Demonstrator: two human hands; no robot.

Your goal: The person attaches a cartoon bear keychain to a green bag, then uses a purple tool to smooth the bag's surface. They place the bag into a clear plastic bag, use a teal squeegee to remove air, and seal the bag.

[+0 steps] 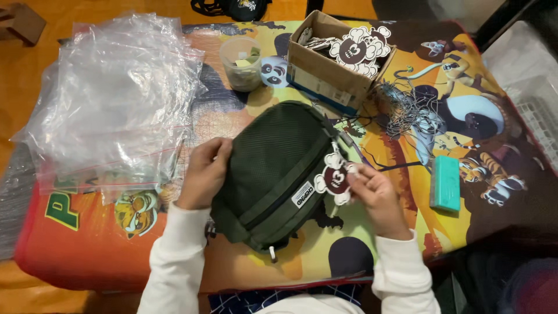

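The left hand point(203, 173) clasps the side of a dark green pouch point(273, 174), while the right hand point(372, 195) pinches a white-and-maroon paper tag point(336, 177) at its zipper. The pouch lies mid-counter on a bright cartoon-print cover point(87, 232). Clear plastic bags point(110, 99) pile at left; a cardboard box point(325, 64) of tags, tangled strings point(407, 110) and a plastic cup point(241, 63) sit behind. Orange floor point(35, 64) surrounds.

Your dark green mesh bag point(273, 174), its white-and-maroon cartoon tag point(335, 178), your white sleeves point(174, 261), bright orange-yellow cartoon-print mat point(116, 244), clear red-striped plastic bags point(110, 99), brown box point(325, 70), teal block point(446, 182), translucent cup point(241, 63).
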